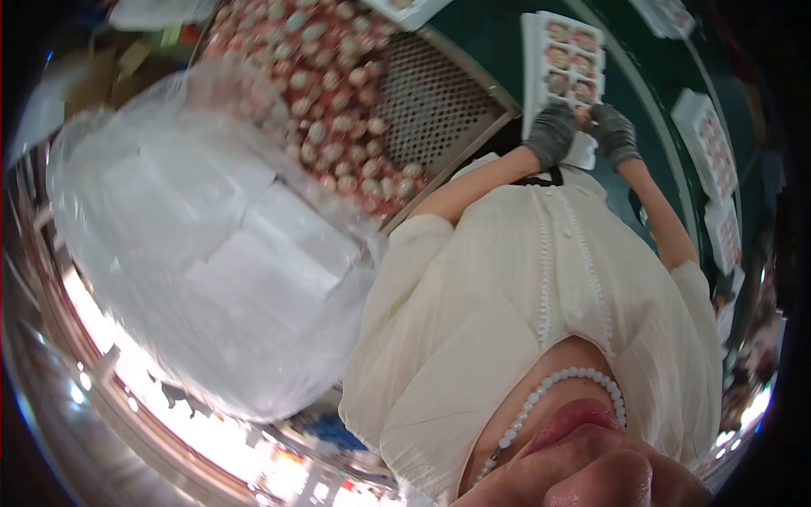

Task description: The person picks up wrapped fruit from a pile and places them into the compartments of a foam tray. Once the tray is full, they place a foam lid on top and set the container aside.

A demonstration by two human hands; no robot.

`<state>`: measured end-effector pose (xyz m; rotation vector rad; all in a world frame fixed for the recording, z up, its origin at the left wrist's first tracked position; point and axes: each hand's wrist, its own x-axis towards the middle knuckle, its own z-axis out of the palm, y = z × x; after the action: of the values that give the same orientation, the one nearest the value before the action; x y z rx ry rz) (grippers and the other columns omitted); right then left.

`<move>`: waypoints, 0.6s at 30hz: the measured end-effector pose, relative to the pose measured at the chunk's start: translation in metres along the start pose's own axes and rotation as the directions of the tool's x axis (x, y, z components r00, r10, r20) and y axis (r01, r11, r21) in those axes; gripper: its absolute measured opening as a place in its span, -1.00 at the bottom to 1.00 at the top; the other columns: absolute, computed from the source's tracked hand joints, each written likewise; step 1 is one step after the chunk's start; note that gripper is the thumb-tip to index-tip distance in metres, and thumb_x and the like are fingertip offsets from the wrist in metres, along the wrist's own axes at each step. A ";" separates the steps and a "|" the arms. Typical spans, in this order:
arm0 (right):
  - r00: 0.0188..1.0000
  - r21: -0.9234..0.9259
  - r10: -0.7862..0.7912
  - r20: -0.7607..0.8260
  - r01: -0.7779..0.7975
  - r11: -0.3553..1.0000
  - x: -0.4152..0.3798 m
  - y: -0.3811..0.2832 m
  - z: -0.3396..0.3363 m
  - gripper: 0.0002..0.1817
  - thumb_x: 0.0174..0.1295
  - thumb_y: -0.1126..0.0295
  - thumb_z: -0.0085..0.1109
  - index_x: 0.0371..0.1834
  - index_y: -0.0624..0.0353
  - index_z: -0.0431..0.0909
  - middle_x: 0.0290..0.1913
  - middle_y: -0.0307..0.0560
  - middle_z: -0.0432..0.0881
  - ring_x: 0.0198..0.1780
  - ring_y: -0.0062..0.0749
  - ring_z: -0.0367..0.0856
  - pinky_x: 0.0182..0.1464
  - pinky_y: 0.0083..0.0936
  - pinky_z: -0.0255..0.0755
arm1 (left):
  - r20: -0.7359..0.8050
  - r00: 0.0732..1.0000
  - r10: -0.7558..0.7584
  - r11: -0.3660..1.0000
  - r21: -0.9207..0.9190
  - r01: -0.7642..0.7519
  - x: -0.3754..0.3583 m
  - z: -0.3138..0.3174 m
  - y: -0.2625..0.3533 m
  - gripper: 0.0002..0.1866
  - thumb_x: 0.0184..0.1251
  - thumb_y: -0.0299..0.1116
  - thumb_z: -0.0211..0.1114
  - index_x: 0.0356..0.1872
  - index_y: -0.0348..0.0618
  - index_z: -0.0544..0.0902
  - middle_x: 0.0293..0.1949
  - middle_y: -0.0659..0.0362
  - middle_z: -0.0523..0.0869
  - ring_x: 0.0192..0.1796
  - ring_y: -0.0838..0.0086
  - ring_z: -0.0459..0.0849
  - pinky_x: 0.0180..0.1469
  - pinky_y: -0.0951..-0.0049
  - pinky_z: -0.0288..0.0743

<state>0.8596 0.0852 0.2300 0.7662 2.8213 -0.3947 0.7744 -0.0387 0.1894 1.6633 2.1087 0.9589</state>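
A white compartment tray lies in front of me on a green surface, with round pinkish and grey-green pieces in several of its cups. Over its near part my left hand, in a grey glove with bare fingertips, is closed. My right hand, gloved the same way, curls in from the other side. The fingertips of both hands meet above the near cups, around something small that I cannot make out. Left of the hands, a metal bin with a perforated bottom holds a heap of round pieces in pinkish wrapping.
A large clear plastic bag of white trays or boxes bulges at my left. More filled white trays line the right side of the green surface. Another white tray sits at the far edge of the bin.
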 end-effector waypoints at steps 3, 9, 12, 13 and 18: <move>0.981 -0.147 0.033 0.194 -0.005 0.989 0.017 -0.009 0.003 -0.76 -0.05 0.20 0.07 -0.43 0.14 0.48 -0.41 0.09 0.51 -0.32 -0.06 0.51 -0.28 -0.24 0.38 | -0.101 0.992 0.079 0.995 0.067 -0.072 -0.006 0.008 -0.007 -0.79 -0.08 -0.42 0.01 -0.38 -0.26 0.49 -0.38 -0.07 0.48 -0.27 0.12 0.45 -0.17 0.20 0.30; 0.975 -0.166 0.038 0.220 0.000 0.986 0.029 -0.009 0.009 -0.82 -0.10 0.29 0.10 -0.46 0.14 0.50 -0.43 0.09 0.53 -0.34 -0.09 0.53 -0.29 -0.25 0.39 | -0.004 1.000 0.026 0.999 0.033 -0.026 -0.002 0.011 -0.019 -0.80 -0.15 -0.42 0.07 -0.41 -0.20 0.52 -0.36 -0.06 0.50 -0.25 0.14 0.47 -0.16 0.24 0.33; 0.945 -0.083 0.093 0.313 -0.071 0.994 0.031 -0.015 0.014 -0.78 -0.11 0.30 0.12 -0.37 0.11 0.52 -0.40 0.06 0.55 -0.32 -0.10 0.53 -0.29 -0.28 0.40 | -0.308 0.951 -0.016 0.985 -0.170 -0.038 -0.015 -0.012 -0.045 -0.82 -0.12 -0.42 0.05 -0.43 -0.19 0.54 -0.44 -0.04 0.53 -0.32 0.11 0.48 -0.20 0.24 0.36; 0.944 -0.086 0.096 0.315 -0.073 0.994 0.030 -0.015 0.014 -0.78 -0.11 0.30 0.12 -0.37 0.11 0.52 -0.40 0.06 0.55 -0.32 -0.10 0.53 -0.29 -0.28 0.40 | -0.074 0.975 -0.210 0.978 -0.012 0.210 -0.019 -0.025 -0.060 -0.80 -0.13 -0.42 0.04 -0.42 -0.20 0.53 -0.44 -0.05 0.53 -0.35 0.06 0.48 -0.21 0.21 0.36; 0.993 -0.146 -0.020 0.118 0.038 0.989 0.025 0.001 0.025 -0.76 -0.09 0.27 0.11 -0.34 0.10 0.52 -0.40 0.07 0.55 -0.31 -0.10 0.53 -0.26 -0.28 0.38 | -0.150 0.710 -0.688 0.694 0.149 0.704 -0.177 -0.058 -0.141 -0.46 -0.30 -0.26 0.27 -0.14 -0.15 0.42 -0.18 0.00 0.47 -0.04 0.13 0.39 -0.04 0.25 0.28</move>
<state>0.8412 0.0898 0.1999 0.6507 2.7192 -0.2229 0.6865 -0.2397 0.1093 0.7208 2.6387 0.5774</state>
